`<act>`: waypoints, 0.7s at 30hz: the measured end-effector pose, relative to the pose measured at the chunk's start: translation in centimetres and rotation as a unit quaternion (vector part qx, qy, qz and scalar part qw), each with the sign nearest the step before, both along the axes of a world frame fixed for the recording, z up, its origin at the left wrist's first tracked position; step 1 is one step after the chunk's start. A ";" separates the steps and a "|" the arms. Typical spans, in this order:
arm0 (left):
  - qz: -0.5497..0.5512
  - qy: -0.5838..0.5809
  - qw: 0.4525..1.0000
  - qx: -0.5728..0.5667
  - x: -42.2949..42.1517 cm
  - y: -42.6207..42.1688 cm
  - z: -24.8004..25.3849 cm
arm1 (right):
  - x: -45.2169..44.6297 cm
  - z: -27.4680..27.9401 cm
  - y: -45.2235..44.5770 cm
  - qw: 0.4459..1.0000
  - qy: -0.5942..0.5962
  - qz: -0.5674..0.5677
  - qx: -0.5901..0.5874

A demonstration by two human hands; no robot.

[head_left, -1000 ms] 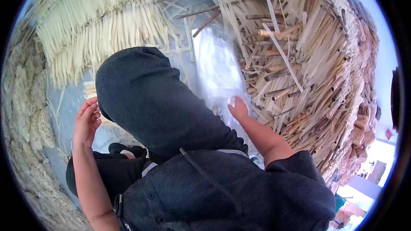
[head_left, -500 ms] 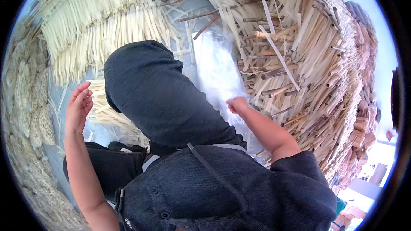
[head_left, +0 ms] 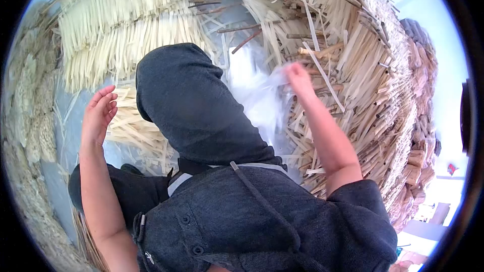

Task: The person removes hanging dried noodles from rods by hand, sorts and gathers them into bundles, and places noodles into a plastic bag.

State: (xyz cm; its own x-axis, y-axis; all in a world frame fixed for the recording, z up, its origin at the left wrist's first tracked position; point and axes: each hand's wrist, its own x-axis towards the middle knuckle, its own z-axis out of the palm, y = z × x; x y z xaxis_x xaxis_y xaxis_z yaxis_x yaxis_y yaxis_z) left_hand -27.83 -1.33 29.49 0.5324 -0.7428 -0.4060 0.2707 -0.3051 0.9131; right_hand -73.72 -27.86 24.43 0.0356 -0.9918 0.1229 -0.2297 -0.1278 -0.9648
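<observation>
Grey floor (head_left: pixel 53 179) beneath pale strips (head_left: pixel 133 35), translucent plastic (head_left: pixel 254 90)

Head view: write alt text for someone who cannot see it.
A person's blurred right hand seems to grip white plastic beside a dark-clothed leg. The left hand, loosely curled and apparently empty, hangs near pale strips. More strips lie piled ahead and rightward, with sticks.

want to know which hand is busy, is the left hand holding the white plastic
No, the left hand is across the bent knee from the white plastic, which trails from the right hand.
</observation>
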 end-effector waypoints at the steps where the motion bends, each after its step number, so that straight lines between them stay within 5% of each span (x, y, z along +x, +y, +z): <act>1: 0.007 0.001 1.000 0.002 0.3 0.0 0.2 | 0.1 1.0 -0.4 0.998 0.041 0.016 -0.048; 3: 0.018 -0.006 0.999 -0.028 0.7 0.1 0.5 | 1.5 3.6 -2.2 0.979 0.126 0.064 -0.147; 5: 0.018 -0.011 0.999 -0.029 0.2 1.4 0.7 | 4.5 12.2 -0.7 0.986 0.076 -0.005 -0.150; 7: 0.032 0.004 0.996 -0.081 -0.6 1.0 2.0 | 8.2 15.0 -2.1 0.956 -0.121 0.157 -0.215; 11: -0.013 0.123 0.970 -0.207 -0.9 1.5 2.9 | 19.2 17.7 2.3 0.886 -0.079 0.387 -0.241; 12: 0.009 0.109 0.971 -0.214 -1.6 1.8 4.1 | 21.4 18.8 5.7 0.811 0.095 0.455 -0.355; 13: 0.010 0.184 0.952 -0.243 -2.4 1.9 5.5 | 24.2 17.7 8.6 0.717 0.034 0.533 -0.448; 14: 0.012 0.257 0.927 -0.275 -2.8 2.4 6.5 | 27.2 17.0 11.7 0.627 -0.025 0.644 -0.437; 16: -0.014 0.241 0.916 -0.320 -1.6 3.9 5.8 | 31.0 13.2 16.2 0.482 0.068 0.787 -0.379; 17: -0.066 0.236 0.904 -0.350 -0.9 5.0 5.7 | 32.1 12.3 17.8 0.455 0.052 0.801 -0.385; 19: 0.065 0.107 0.971 -0.204 -1.6 5.2 7.8 | 34.0 11.1 20.5 0.321 0.239 0.859 -0.320; 20: 0.090 0.099 0.969 -0.207 -0.4 6.8 6.5 | 34.9 9.7 21.2 0.298 0.229 0.867 -0.328; 21: 0.055 0.070 0.967 -0.240 1.3 8.3 3.8 | 35.7 8.2 21.3 0.348 0.146 0.866 -0.329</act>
